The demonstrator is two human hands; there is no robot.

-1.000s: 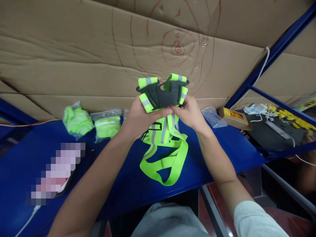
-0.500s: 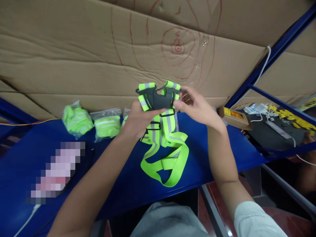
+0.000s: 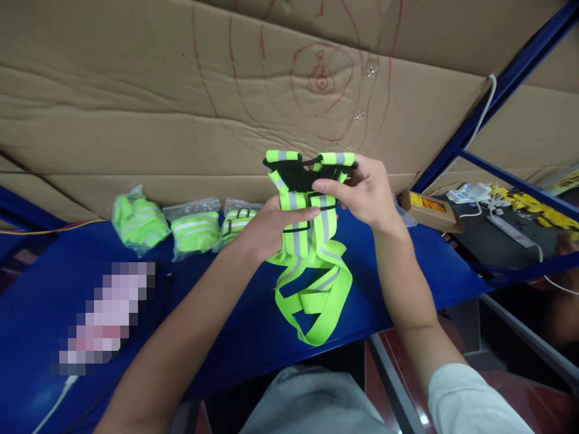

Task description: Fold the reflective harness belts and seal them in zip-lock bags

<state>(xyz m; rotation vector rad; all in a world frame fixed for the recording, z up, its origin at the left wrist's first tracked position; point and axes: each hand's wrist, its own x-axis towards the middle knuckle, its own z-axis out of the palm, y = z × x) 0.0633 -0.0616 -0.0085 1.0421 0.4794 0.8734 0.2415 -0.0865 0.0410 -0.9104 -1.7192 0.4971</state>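
Note:
Between my hands is a neon-yellow reflective vest (image 3: 296, 241) made of elastic straps with grey stripes. A black plastic plate (image 3: 304, 175) joins its straps at the top, and black slide buckles sit below. My left hand (image 3: 271, 226) is closed around the folded straps from the left, thumb laid across the front. My right hand (image 3: 362, 190) grips the right side of the plate, thumb in front and fingers behind, partly hidden. A loose strap loop (image 3: 325, 322) hangs down toward the front of the blue table (image 3: 226, 337).
Several bagged reflective vests (image 3: 196, 232) lie along the back at left. A pixelated pink item (image 3: 108, 313) with a white cable is at left. An open cardboard box (image 3: 429, 211) stands at right, near yellow pieces (image 3: 538, 208). A cardboard sheet (image 3: 136, 120) forms the back wall.
My left hand has shifted from the plate down onto the straps. The plate has tilted and moved slightly right, and my right thumb now lies across its front.

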